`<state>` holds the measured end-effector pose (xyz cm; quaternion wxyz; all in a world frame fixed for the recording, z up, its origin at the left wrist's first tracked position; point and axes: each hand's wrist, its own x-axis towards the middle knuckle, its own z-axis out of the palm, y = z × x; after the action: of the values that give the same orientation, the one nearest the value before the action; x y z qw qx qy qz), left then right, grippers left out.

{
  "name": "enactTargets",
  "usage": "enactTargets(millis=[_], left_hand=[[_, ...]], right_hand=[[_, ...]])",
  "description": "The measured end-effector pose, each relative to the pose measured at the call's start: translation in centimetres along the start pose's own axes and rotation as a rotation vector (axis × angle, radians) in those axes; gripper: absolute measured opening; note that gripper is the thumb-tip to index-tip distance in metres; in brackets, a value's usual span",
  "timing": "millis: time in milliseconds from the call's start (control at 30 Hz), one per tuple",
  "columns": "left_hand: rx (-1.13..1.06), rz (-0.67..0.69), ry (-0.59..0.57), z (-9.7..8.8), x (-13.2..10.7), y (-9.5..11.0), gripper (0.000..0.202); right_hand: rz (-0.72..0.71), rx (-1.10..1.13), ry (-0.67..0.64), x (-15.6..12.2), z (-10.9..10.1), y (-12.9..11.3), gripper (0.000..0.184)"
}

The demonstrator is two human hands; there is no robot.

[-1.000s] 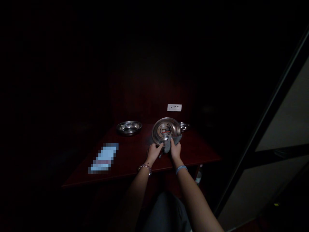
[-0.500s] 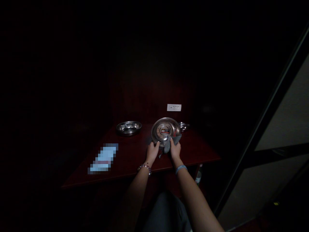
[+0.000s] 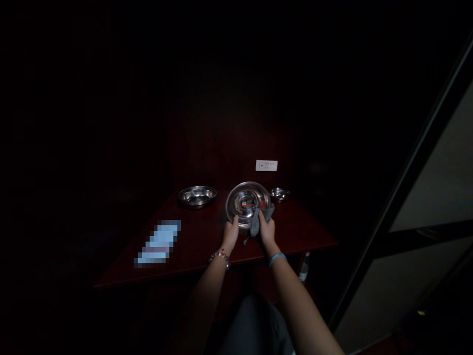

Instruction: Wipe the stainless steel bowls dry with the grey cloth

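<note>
A round shiny steel plate (image 3: pixel 242 213) with a raised rim is held tilted up above the table, its inner face toward me. My left hand (image 3: pixel 231 233) grips its lower left edge, thumb on the rim. At the lower right edge, my right hand (image 3: pixel 267 230) is closed on a grey cloth (image 3: pixel 254 224), pressing it against the plate. Part of the cloth hangs below the rim. Whether the plate's underside touches the table is hidden.
On the dark red table (image 3: pixel 199 236), a steel bowl (image 3: pixel 197 195) stands at back left and a smaller one (image 3: pixel 280 194) at back right. A blurred light-blue item (image 3: pixel 158 244) lies front left. Behind is a wall socket (image 3: pixel 266 165); a bottle (image 3: pixel 304 268) stands below the right edge.
The plate has shifted slightly left and down with both hands, showing more of the small bowl behind it. The cloth has moved along with my right hand.
</note>
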<state>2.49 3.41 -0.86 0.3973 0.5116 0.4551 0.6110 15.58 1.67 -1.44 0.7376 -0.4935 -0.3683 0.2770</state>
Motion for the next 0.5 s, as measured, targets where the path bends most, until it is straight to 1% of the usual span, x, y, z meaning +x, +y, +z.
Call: enactTargets(millis=[133,233,367,500], left_hand=[[0.073,-0.050,0.008,-0.4,0.1,0.0,0.033],[0.127,-0.090,0.049,-0.8,0.1,0.1,0.036],[0.193,-0.104,0.082,-1.0,0.1,0.4,0.035],[0.197,-0.086,0.055,-0.9,0.0,0.6,0.035]], right_hand=[[0.046,0.120,0.056,0.1,0.1,-0.1,0.064],[0.051,0.232,0.086,0.6,-0.1,0.0,0.070],[0.098,0.298,0.070,1.0,-0.5,0.1,0.072],[0.161,0.340,0.114,0.8,-0.9,-0.2,0.071]])
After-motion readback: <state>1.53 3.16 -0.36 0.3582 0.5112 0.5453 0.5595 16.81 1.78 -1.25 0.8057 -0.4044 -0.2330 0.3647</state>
